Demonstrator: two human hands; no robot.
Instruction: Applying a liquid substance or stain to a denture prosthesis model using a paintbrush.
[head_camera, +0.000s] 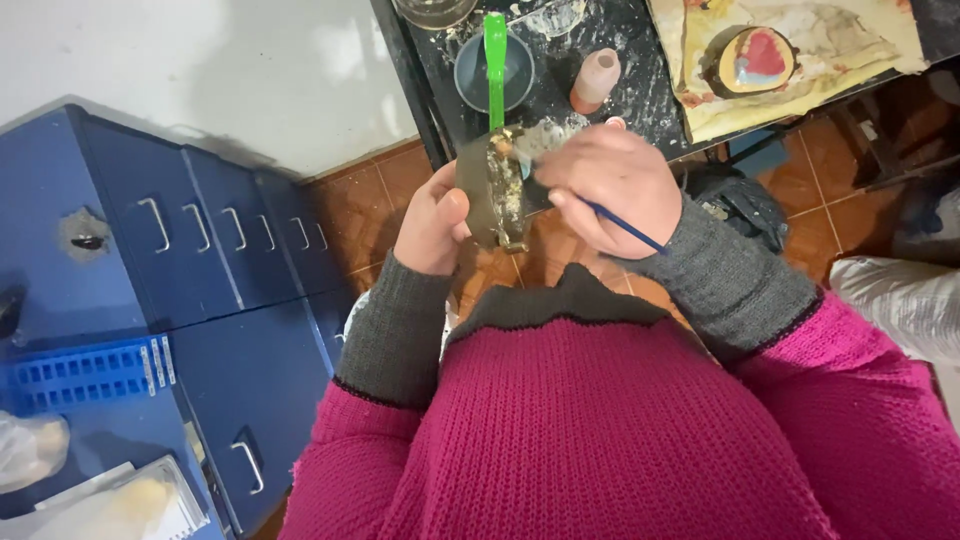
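Metal flask (497, 190), dull grey-brown and crusted inside with pale plaster, sits in the air just in front of the person's chest, above the tiled floor (365, 205) and at the near edge of the black worktable (640, 85). Around it, from the biggest thing down: the blue drawer cabinet (210, 260) fills the left side, its metal handles in rows. The worktable runs across the top, dusted with white powder. On its right end lies a stained paper sheet (800, 70) bearing a denture model (757, 60), pink set in yellowish stone. A grey rubber mixing bowl (494, 72) stands nearer the middle, with a green spatula (495, 65) lying across it and reaching down toward the flask. Just beside the bowl stands a small pinkish bottle (596, 80).

The left hand (433, 222) is closed around the flask's left side, holding it up edge-on. The right hand (612, 190) is curled over the flask's right side, fingers pinching a thin blue-handled tool (625, 226) (its working tip is hidden behind the fingers), whose handle sticks out back toward the grey cuff.
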